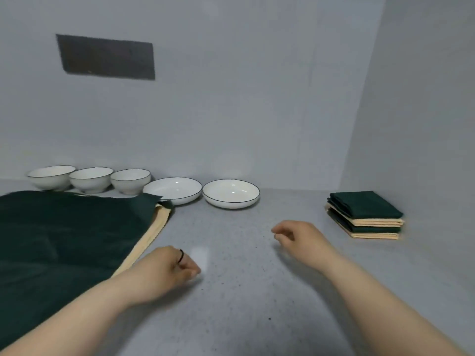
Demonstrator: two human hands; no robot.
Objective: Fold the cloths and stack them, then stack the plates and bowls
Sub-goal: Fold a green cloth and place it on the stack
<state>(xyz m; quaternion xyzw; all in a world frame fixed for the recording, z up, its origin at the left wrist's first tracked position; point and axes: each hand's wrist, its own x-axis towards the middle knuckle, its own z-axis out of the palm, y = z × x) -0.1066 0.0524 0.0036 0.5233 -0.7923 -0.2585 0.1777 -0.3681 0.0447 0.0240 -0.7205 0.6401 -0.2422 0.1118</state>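
Your left hand and right hand both hover low over the grey tabletop, and neither holds anything. The fingers of your right hand are loosely curled, with a gap to the thumb. Those of your left are tucked in loosely, one wearing a black ring.

You are between folds, in the cloth half of the task. Well to the right of your right fingers sits the stack of folded cloths, green and cream layers alternating. Just left of your left fingers lies the unfolded dark green cloth, spread flat, with a cream cloth beneath it showing along its right edge. Beyond your fingers, by the wall, three white bowls stand in a row with two shallow plates beside them, none stacked. The far corner of the green cloth lies in front of the left plate's rim; I cannot tell whether it touches it.

As I judge it, the green cloth comes next. Pinch only the top layer at its right edge so the cream one stays put. Lift the far corner away from the plate before you pull. Then draw the cloth onto the tabletop between your hands to fold it.
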